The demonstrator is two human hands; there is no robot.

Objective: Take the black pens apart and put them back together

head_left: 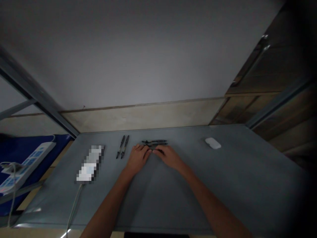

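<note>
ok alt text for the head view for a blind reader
A bare left hand and right hand rest on a grey desk beside black pens lying crosswise. Another pair of pens lies left, then a pixelated white device; a white computer mouse sits right.

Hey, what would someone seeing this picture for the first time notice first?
The left hand and right hand draw the eye first, meeting mid-way across the grey desk with their fingertips at a group of dark pens. Two more pens lie just to the left, and a white computer mouse sits to the right. Further left, a pixelated white object also stands out.
</note>
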